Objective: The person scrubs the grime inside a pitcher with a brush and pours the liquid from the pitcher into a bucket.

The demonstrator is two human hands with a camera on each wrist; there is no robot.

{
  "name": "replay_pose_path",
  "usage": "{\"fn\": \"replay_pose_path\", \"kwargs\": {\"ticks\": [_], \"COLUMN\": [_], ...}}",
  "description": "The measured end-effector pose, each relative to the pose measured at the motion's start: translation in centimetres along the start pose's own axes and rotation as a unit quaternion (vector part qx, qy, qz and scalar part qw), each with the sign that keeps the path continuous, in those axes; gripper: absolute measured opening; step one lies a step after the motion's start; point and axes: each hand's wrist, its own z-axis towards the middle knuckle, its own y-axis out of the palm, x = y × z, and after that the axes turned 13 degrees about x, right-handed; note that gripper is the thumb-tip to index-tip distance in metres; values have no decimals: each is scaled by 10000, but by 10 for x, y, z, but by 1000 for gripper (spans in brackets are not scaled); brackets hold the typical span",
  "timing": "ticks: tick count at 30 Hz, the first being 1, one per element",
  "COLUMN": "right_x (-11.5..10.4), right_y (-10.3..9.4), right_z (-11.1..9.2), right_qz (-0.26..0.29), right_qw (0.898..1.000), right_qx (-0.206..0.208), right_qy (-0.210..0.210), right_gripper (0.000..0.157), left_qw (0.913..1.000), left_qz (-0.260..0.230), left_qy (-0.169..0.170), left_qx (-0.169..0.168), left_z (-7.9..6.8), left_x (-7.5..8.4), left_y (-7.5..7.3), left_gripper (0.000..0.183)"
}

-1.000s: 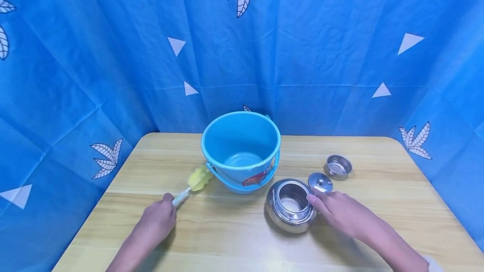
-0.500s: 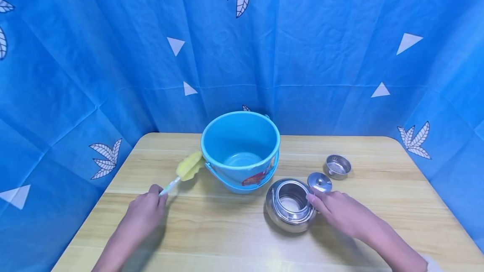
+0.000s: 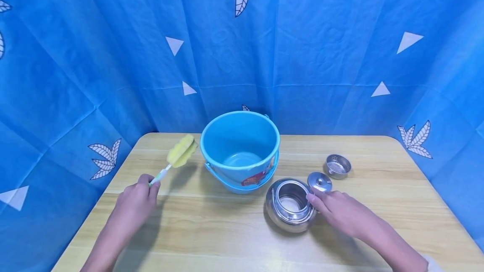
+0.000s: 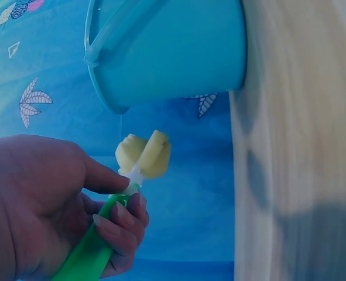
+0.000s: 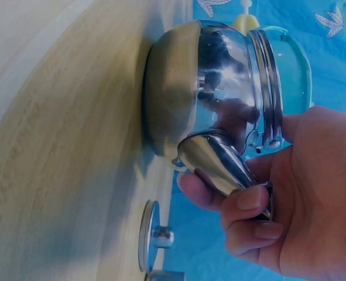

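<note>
My left hand (image 3: 133, 200) grips the green and white handle of a sponge brush (image 4: 93, 249), thumb along its upper end. The brush's yellow sponge head (image 3: 181, 151) is tilted up above the table, left of the light blue bucket (image 3: 242, 176) and apart from it. At the right, a shiny steel teapot (image 3: 281, 215) stands upright on the table, its mouth uncovered. My right hand (image 3: 342, 213) holds it by the spout (image 5: 216, 164), fingers curled round the spout and thumb by the neck. The inside of the teapot shows bare metal in the head view.
Beside the teapot lies its round steel lid (image 3: 319, 181), knob up. Just behind the lid sits a small perforated steel strainer (image 3: 338, 166). The bucket's handle hangs down in front. A blue curtain (image 3: 317, 53) borders the wooden table (image 3: 227, 238) at the back and sides.
My left hand has drawn the sponge brush left and upward, away from the bucket's side. The right hand, teapot, lid and strainer stay where they were.
</note>
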Motion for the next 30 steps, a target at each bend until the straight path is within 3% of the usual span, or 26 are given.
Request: {"fn": "replay_pose_path", "kwargs": {"ticks": [19,30], "right_x": [-1,0], "right_y": [1,1], "right_z": [0,-1], "right_qz": [10,2], "right_qw": [10000,9999], "right_qx": [57,115], "right_qy": [4,20], "right_gripper": [46,47], "left_qw": [9943,9912], "left_qz": [-179,-452], "left_qy": [337,393], "left_qx": [998,1179], "left_z": [7,8], "left_x": [13,27], "left_y": [-19,-21], "left_gripper": [49,51]}}
